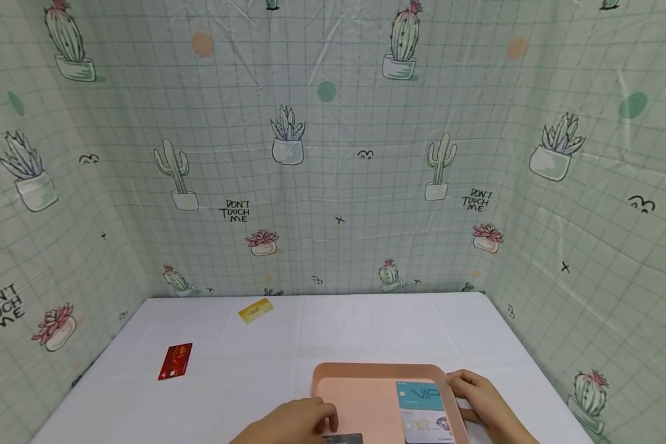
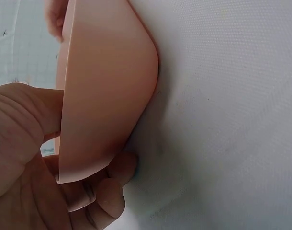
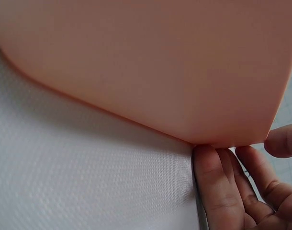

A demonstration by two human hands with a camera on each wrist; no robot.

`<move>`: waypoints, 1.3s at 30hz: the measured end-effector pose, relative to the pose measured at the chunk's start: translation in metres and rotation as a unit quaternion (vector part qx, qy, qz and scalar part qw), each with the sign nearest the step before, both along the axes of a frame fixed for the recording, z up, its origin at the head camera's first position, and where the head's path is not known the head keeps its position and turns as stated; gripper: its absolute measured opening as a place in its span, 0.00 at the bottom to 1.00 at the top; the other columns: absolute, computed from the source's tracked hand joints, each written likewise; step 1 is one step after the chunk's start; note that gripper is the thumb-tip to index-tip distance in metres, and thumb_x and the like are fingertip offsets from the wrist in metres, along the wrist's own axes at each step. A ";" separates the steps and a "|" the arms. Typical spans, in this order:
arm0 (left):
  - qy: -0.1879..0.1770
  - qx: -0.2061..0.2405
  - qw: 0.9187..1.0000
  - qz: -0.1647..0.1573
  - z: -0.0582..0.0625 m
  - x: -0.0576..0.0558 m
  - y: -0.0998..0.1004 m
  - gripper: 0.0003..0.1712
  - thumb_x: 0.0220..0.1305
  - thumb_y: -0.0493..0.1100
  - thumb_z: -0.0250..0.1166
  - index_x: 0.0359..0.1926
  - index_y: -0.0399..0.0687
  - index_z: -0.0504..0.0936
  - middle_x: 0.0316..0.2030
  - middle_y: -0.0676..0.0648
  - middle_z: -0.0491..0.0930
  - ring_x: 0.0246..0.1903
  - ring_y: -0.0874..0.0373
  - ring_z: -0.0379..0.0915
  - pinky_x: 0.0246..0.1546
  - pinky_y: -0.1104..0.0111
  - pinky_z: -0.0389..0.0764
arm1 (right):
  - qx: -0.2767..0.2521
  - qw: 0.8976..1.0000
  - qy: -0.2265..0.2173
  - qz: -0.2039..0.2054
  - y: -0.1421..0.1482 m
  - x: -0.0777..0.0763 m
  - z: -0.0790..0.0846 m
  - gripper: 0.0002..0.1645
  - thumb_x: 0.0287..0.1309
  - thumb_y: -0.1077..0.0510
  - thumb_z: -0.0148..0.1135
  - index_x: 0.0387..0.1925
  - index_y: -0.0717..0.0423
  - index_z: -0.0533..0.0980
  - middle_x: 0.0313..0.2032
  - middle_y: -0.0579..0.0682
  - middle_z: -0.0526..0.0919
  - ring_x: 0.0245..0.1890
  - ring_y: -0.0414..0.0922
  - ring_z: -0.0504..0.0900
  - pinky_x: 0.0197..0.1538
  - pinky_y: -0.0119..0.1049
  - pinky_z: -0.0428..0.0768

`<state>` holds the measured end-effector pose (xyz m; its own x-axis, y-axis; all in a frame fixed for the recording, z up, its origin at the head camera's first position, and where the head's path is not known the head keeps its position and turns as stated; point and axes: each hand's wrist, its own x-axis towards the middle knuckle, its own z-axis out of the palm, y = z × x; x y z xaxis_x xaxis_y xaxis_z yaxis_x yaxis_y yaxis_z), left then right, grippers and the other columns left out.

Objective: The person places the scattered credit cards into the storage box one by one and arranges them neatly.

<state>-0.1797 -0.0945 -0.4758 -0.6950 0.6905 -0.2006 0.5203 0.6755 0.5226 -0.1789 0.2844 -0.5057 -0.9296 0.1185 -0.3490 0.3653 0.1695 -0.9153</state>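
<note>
A shallow pink tray (image 1: 361,370) lies at the near edge of the table. My left hand (image 1: 296,422) grips its left wall; in the left wrist view the thumb (image 2: 45,108) reaches over the rim and the other fingers curl under the outside. At the right wall my right hand (image 1: 485,401) holds the tray, with fingertips (image 3: 208,160) low on the outer side and one finger at the rim. Inside, a teal VIP card (image 1: 416,394) lies above a whitish VIP card (image 1: 424,428). A dark card (image 1: 344,438), partly cut off, is beside my left fingers.
On the white table (image 1: 366,327), a red VIP card (image 1: 175,361) lies at the left and a gold card (image 1: 256,311) near the back edge. Cloth walls (image 1: 338,185) printed with cacti enclose the back and both sides.
</note>
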 end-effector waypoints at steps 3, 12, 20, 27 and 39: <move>0.006 -0.002 1.000 0.003 0.001 0.000 0.000 0.09 0.64 0.38 0.69 0.42 0.57 0.82 0.30 0.62 0.73 0.29 0.73 0.67 0.33 0.74 0.74 | 0.000 1.000 -0.002 -0.001 0.000 0.000 0.000 0.24 0.76 0.48 0.52 0.53 0.67 0.77 0.51 0.58 0.84 0.46 0.46 0.84 0.47 0.45 0.87; 0.016 0.015 1.000 0.016 0.005 0.000 -0.003 0.09 0.64 0.41 0.68 0.45 0.57 0.83 0.30 0.64 0.73 0.29 0.73 0.68 0.32 0.73 0.74 | 0.002 1.000 -0.001 -0.002 0.000 0.000 0.000 0.23 0.76 0.49 0.52 0.53 0.67 0.78 0.50 0.58 0.84 0.46 0.46 0.85 0.47 0.45 0.87; 0.009 0.068 0.997 0.038 0.012 -0.004 -0.008 0.10 0.67 0.41 0.67 0.49 0.56 0.82 0.31 0.64 0.76 0.28 0.72 0.70 0.30 0.72 0.74 | -0.007 1.000 0.002 0.016 0.003 0.001 0.001 0.24 0.76 0.48 0.53 0.53 0.66 0.78 0.51 0.57 0.84 0.46 0.45 0.85 0.47 0.45 0.87; 0.050 0.104 0.992 0.053 0.018 -0.007 -0.012 0.07 0.66 0.41 0.69 0.44 0.52 0.83 0.30 0.64 0.78 0.26 0.72 0.69 0.27 0.73 0.73 | -0.007 1.000 0.004 0.017 0.002 0.001 0.001 0.24 0.76 0.48 0.53 0.53 0.66 0.77 0.51 0.57 0.84 0.46 0.45 0.85 0.47 0.44 0.87; 0.055 0.128 0.987 0.079 0.020 -0.012 -0.024 0.06 0.65 0.41 0.69 0.42 0.50 0.83 0.33 0.63 0.76 0.25 0.70 0.67 0.28 0.72 0.72 | 0.002 1.000 0.002 -0.004 -0.001 0.000 -0.001 0.24 0.77 0.49 0.53 0.55 0.68 0.76 0.51 0.59 0.83 0.46 0.46 0.85 0.48 0.46 0.87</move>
<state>-0.1914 -0.1183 -0.4557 -0.8064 0.5893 0.0497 0.4821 0.6063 0.6324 -0.1792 0.2836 -0.5068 -0.9298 0.1276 -0.3452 0.3634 0.1694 -0.9161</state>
